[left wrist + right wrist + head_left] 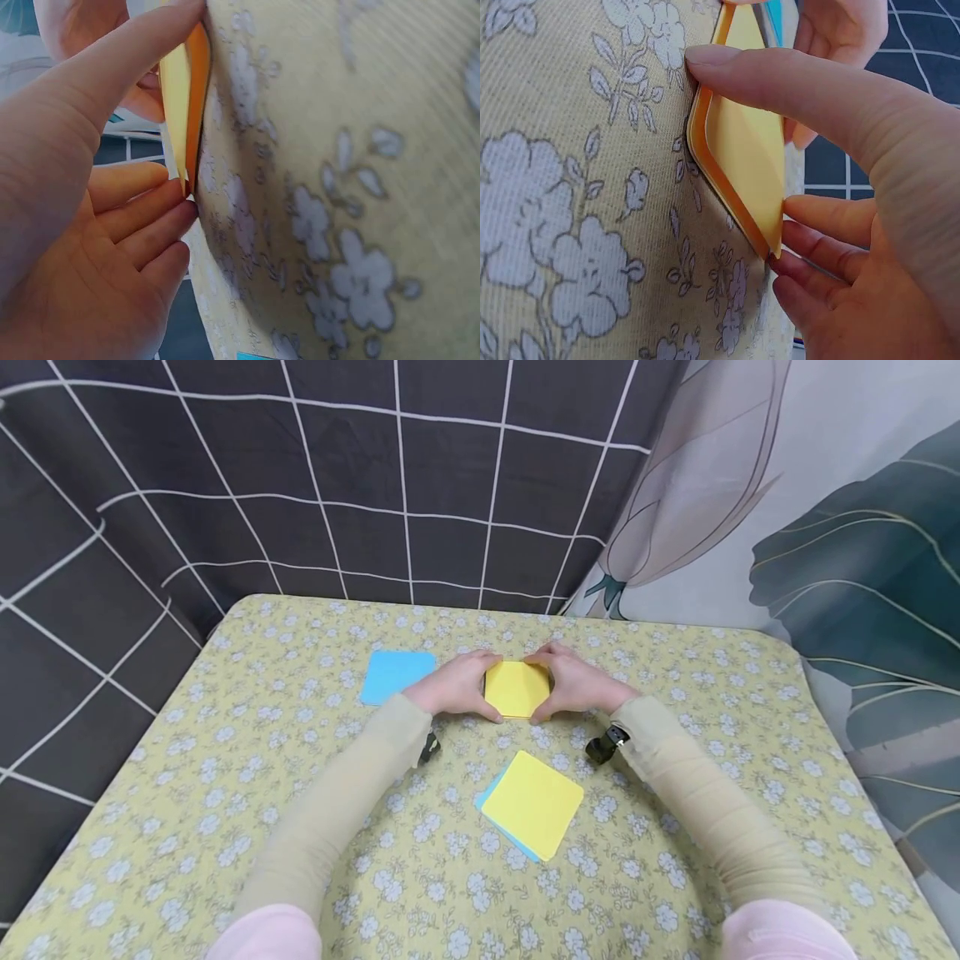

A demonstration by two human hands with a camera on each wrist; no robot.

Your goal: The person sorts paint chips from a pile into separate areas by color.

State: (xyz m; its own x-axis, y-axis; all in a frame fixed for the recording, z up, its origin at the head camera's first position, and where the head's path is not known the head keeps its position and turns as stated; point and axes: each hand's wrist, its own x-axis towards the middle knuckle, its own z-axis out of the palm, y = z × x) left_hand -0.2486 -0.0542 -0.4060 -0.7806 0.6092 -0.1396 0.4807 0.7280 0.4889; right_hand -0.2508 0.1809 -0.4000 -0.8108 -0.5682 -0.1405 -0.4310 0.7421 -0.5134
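A small stack of yellow square paper sheets (517,687) lies on the flowered cloth between both hands. My left hand (457,685) holds its left side, thumb at the near corner and fingers at the far one. On the opposite side my right hand (573,683) grips it the same way. From the right wrist view, an orange layer shows along the edge beneath the top yellow sheet (746,142), and the right thumb (735,67) lies against that edge. The left wrist view shows the left fingertips (184,202) at the stack's far corner.
A blue square sheet (393,672) lies just left of the left hand. Nearer the body, a larger yellow sheet (534,806) lies turned over a blue one (491,792). Behind the table (225,777) hangs a dark gridded curtain (360,460); a leaf-patterned one (885,577) hangs at right.
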